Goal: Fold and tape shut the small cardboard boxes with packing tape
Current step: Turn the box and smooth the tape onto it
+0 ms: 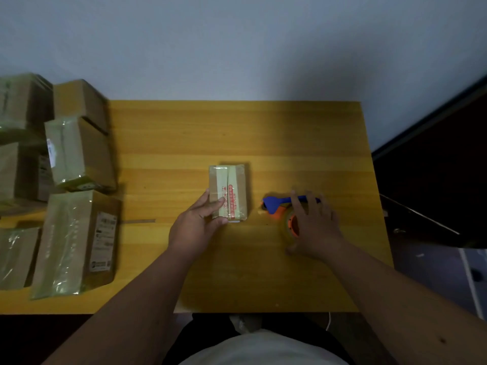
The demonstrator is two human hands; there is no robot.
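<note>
Cardboard box: brown small rectangular cardboard box (228,193) lying flat near the middle of the yellow wooden tabletop (263,272), long side running away from the person; clear glossy tape covers its top, and a column of red print runs beside the centre seam.
Box state: flaps look folded down and taped over; whether the ends are sealed I cannot tell.
Left hand: left hand (196,226) holds the box at its near left corner, thumb on the left side, fingers curled over the top edge.
Right hand: right hand (315,227) lies spread over the orange and blue tape dispenser with its clear tape roll (286,212); fingers look straight and loose on top, not clamped round the handle.
Dispenser place: just to the right of the box, apart from it.
Step in hand: this box seems finished or nearly so.
Next move: likely shifting the box toward the pile, which calls for a firm hold by the left hand and a clear slide leftward.
Pile: taped brown cardboard boxes stacked at the left (79,154), well apart from the working box.
</note>
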